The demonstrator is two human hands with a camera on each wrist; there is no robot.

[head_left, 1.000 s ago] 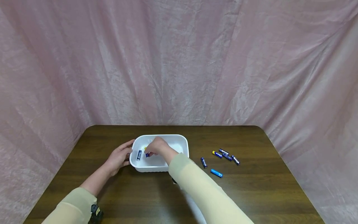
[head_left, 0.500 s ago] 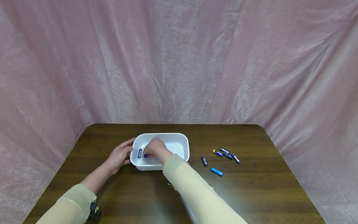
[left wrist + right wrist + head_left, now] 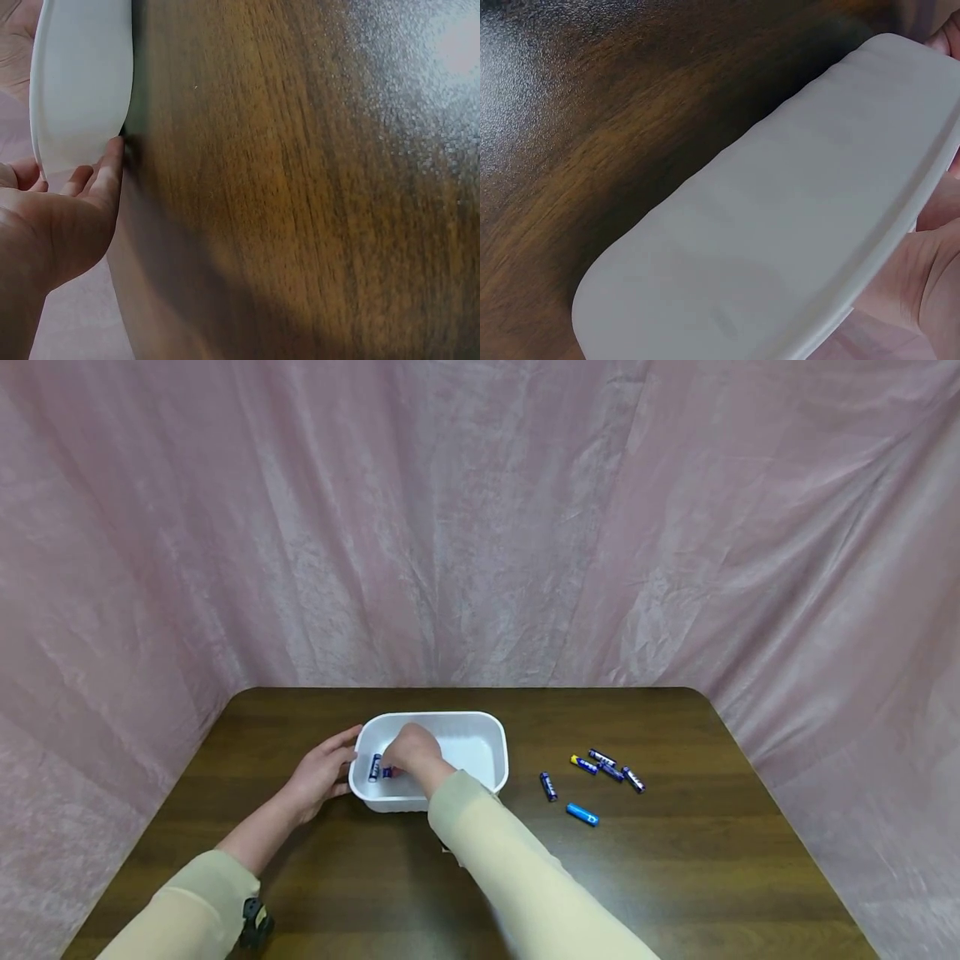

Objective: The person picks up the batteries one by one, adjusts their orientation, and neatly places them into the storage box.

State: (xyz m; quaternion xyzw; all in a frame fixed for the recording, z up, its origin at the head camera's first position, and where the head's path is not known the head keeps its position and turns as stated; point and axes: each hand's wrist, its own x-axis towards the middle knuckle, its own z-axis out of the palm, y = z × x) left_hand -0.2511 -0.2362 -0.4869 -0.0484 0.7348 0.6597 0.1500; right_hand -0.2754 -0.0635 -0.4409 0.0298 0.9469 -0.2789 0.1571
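Observation:
A white plastic bin (image 3: 476, 752) sits left of centre on the table. My left hand (image 3: 317, 783) rests its fairly straight fingers against the bin's left outer wall; in the left wrist view its fingertips (image 3: 112, 154) touch the wall near the base. Down inside the bin, my right hand (image 3: 414, 750) pinches a dark blue battery (image 3: 387, 772), mostly hidden beneath the fingers. Just left of it, another dark blue battery (image 3: 374, 767) lies on the bin floor. In the right wrist view the bin's wall (image 3: 742, 217) covers the fingertips and whatever they hold.
Several dark blue batteries (image 3: 632, 779) lie in a loose cluster to the right of the bin, one with a yellow end (image 3: 583, 765). Closer in are a single dark blue battery (image 3: 548, 786) and a light blue one (image 3: 582, 814). A pink curtain (image 3: 480, 527) hangs behind the table.
My right hand has shifted slightly left inside the bin with the battery, which shows less now. The left hand has stayed at the bin's side. The whole head view has drifted a little.

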